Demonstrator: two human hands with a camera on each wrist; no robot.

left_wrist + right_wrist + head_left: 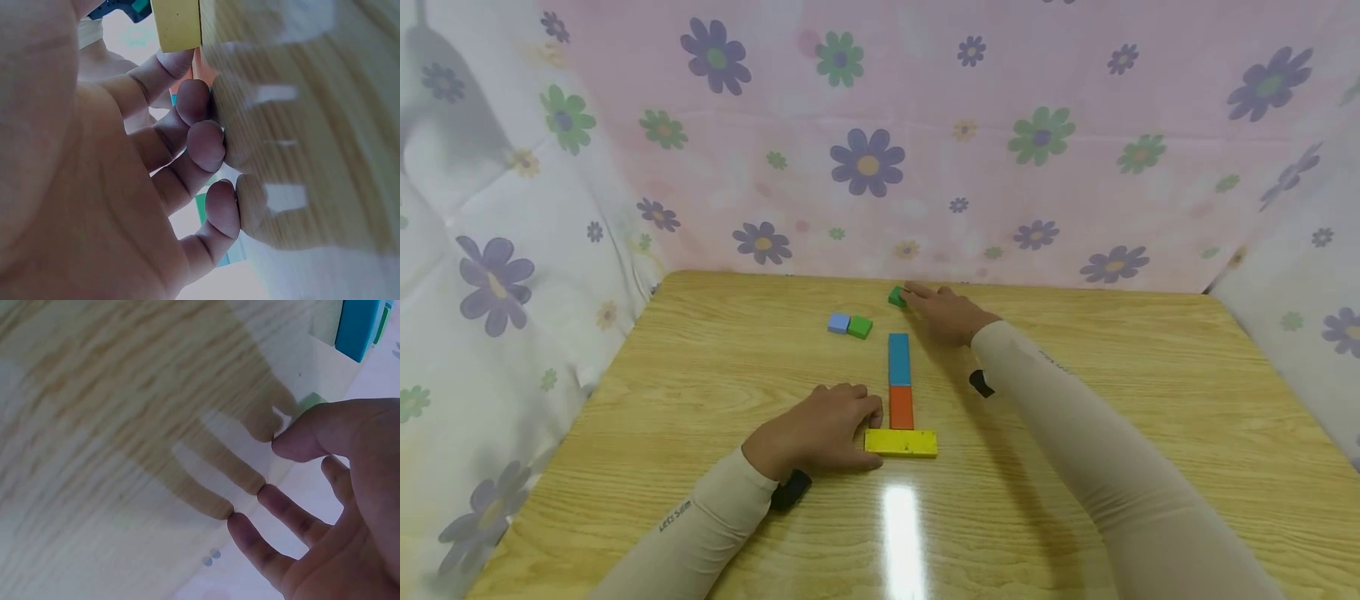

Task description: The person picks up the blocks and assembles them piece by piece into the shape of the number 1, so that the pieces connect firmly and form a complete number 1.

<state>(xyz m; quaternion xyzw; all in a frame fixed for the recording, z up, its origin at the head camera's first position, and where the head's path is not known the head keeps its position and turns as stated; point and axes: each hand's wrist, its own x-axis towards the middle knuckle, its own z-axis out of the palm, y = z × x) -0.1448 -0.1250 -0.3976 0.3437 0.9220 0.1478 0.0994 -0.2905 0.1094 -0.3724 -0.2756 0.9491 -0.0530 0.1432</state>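
Note:
My left hand (823, 429) rests low on the table with thumb and index finger about the left end of a long yellow block (901, 443); in the left wrist view the yellow block (177, 25) meets the index fingertip. Toward the back, my right hand (946, 315) pinches a small green block (896, 297). In the right wrist view that green block (311, 400) is mostly hidden behind the thumb, and other fingertips touch the table. An orange block (901, 407) and a blue block (898, 359) run end to end away from the yellow one.
Left of the blue block lie a small light-blue block (838, 323) and another green block (861, 327), side by side. A flowered cloth (925, 208) rises behind the table's back edge. Light glares on the wooden tabletop (1112, 367) near the front.

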